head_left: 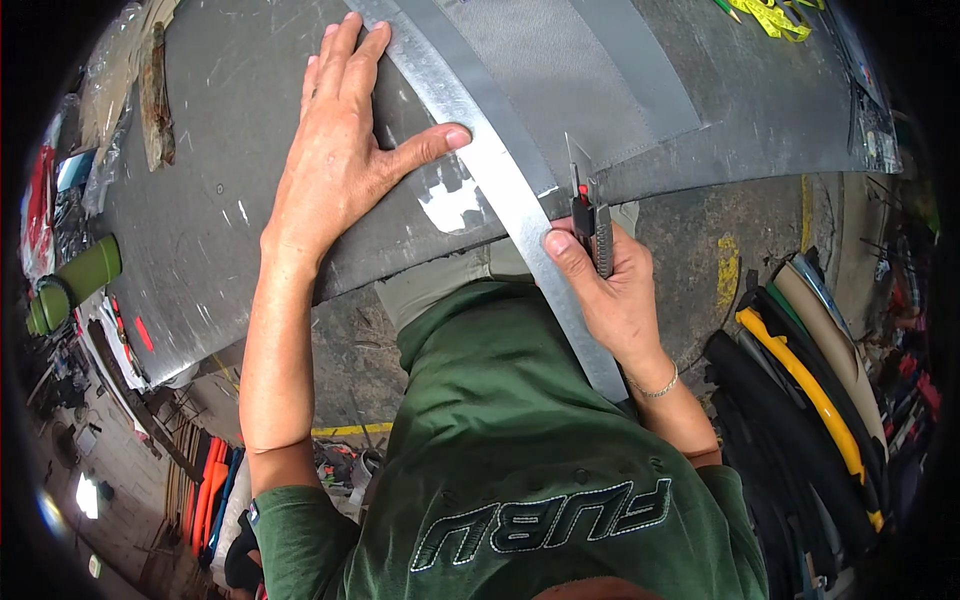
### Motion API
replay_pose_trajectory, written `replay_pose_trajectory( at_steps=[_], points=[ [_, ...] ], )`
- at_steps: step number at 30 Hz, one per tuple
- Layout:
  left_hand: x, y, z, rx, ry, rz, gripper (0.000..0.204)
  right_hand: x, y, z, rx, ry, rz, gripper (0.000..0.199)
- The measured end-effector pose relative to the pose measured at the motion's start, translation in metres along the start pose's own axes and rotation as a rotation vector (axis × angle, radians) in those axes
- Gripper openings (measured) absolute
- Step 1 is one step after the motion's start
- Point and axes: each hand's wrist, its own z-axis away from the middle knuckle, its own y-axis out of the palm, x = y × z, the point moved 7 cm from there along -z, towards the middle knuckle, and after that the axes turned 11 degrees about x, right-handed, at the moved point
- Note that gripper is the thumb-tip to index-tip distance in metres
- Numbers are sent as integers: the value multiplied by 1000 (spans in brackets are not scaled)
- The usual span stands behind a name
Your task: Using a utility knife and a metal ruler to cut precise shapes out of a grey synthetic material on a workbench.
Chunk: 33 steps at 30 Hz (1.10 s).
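A long metal ruler lies slantwise over the table's near edge, its lower end reaching past it beside my shirt. My left hand is flat with fingers stretched out; its thumb and fingertips press on the ruler's left edge. In my right hand is a utility knife, dark with a small red part, its blade pointing away from me. The right thumb rests at the ruler's right edge. Right of the ruler lies a grey fabric panel with darker grey bands, partly under the ruler.
The dark worktable has a worn, scratched top. A yellow tape measure lies at its far right. Off to the left is a green roll. Several rolls of material, one a yellow roll, stand at the right.
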Motion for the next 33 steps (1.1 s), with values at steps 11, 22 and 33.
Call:
replay_pose_trajectory(
  at_steps=[11, 22, 33],
  points=[
    [0, 1, 1, -5, 4, 6, 105, -1, -1, 1, 19, 6, -28, 25],
    [0, 1, -1, -5, 15, -4, 106, 0, -2, -1, 37, 1, -19, 24],
    [3, 2, 0, 8, -16, 50, 108, 2, -1, 1, 10, -2, -24, 23]
  ],
)
